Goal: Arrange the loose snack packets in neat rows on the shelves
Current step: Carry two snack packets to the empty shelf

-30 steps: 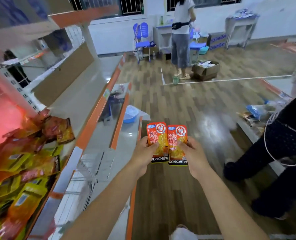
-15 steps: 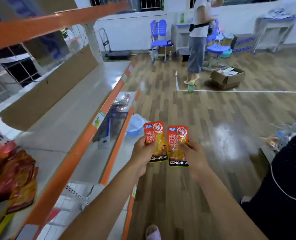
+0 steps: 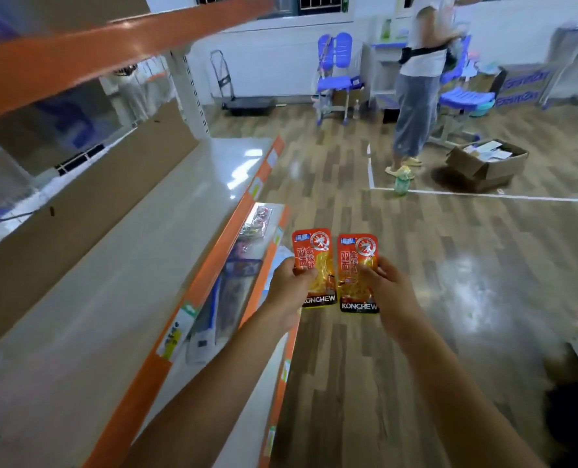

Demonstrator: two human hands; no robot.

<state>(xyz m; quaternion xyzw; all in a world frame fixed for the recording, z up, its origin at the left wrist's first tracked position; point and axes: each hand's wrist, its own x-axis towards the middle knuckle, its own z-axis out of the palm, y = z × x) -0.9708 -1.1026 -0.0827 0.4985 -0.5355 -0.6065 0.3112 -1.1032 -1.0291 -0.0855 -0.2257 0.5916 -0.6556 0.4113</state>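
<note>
Shelf unit [image 3: 118, 282], grey boards w/ orange edges. Wood floor [image 3: 449, 248] runs along its right. A 2nd person [image 3: 415, 96] stands well past the shelf's far end, w/ a cardboard box [image 3: 486, 167] further right. Just right of the shelf's lower orange edge: L hand [image 3: 289, 285] pinches one orange KONCHEW packet [image 3: 314, 261], R hand [image 3: 390, 292] pinches a matching packet [image 3: 358, 265]. Hands near, not touching. Pkts upright, side by side, held over the floor.

Head of the standing person [image 3: 419, 79]: cut off by the top edge. Goods [image 3: 226, 292] on the lower shelf [image 3: 252, 300]: blurred, unidentifiable. Dark shape [image 3: 574, 423], bottom right corner: cropped, unidentifiable. Small print on the left packet [image 3: 314, 251] and right packet [image 3: 358, 258]: unreadable.
</note>
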